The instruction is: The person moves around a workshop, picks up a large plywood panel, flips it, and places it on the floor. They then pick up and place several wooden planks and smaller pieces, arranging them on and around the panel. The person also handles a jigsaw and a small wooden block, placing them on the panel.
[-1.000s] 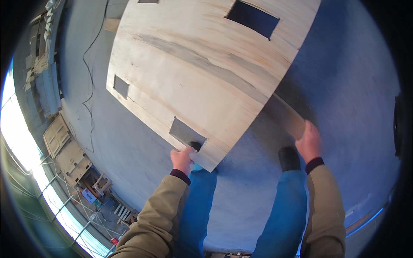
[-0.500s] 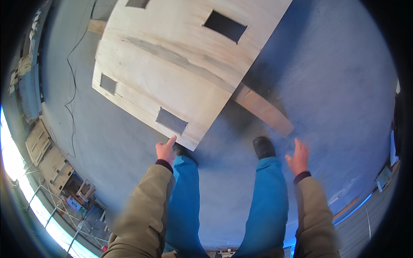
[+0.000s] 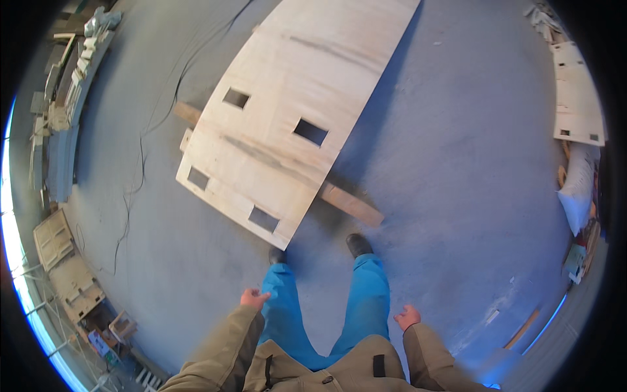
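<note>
A large light plywood panel [image 3: 274,117] with several rectangular cut-outs lies raised off the grey floor in front of me. Its near corner comes down by my left shoe [image 3: 277,255]. From under its right edge sticks out a wooden board [image 3: 353,204]. My left hand [image 3: 255,298] hangs beside my left knee, short of the panel's near edge, thumb and fingers apart and holding nothing. By my right thigh, my right hand [image 3: 407,317] is loosely curled with its thumb away from the fingers, also empty and touching nothing.
A dark cable [image 3: 142,153] winds over the floor at the left. Stacked boards [image 3: 62,150] and wooden panels [image 3: 72,268] line the left side. At the right are another plywood panel [image 3: 578,98], a white sack [image 3: 578,186] and a wood strip [image 3: 522,328].
Both hands have drawn back toward my body, away from the panel. My view has shifted, showing more of the panel and the right side. The left hand no longer appears near the panel's corner.
</note>
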Demonstrator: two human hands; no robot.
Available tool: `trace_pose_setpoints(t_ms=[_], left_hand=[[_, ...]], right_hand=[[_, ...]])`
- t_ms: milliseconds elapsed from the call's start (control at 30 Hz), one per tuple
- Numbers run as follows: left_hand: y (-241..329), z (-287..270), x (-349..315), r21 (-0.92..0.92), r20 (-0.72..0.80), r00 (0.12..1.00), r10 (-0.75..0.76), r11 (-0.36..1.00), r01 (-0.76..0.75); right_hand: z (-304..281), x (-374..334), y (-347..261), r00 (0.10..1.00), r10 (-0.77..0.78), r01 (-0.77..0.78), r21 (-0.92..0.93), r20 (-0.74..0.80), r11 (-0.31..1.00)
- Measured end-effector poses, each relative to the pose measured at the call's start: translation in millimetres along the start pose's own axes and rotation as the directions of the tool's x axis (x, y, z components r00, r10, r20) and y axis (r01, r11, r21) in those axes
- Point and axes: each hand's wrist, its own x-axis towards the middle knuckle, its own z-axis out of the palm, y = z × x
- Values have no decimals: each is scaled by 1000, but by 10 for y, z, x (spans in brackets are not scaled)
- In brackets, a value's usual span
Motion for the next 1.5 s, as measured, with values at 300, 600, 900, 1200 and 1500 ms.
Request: trace_pose_setpoints(t_ms=[300, 600, 900, 1200, 1500], left_hand=[[159, -383, 54, -116, 119, 957, 266, 961, -252], [1138, -984, -480, 343, 165, 903, 397, 835, -430], [3389, 847, -2117, 583, 565, 685, 460, 365, -726], [4716, 3363, -4482, 537, 746, 500, 440, 45, -842], [4466, 5571, -5542, 539, 842, 490, 227, -345, -768]], right_hand=[[358, -1301, 483, 982, 189, -181, 176, -29, 968], [730, -1494, 1257, 955, 290, -237, 433, -61, 870], [-235, -1386, 2652, 898, 419, -180, 755, -135, 631], [1523, -2533, 3944, 630, 767, -230, 973, 121, 35], [2809, -3270, 3291, 694, 446, -439, 823, 565, -360]])
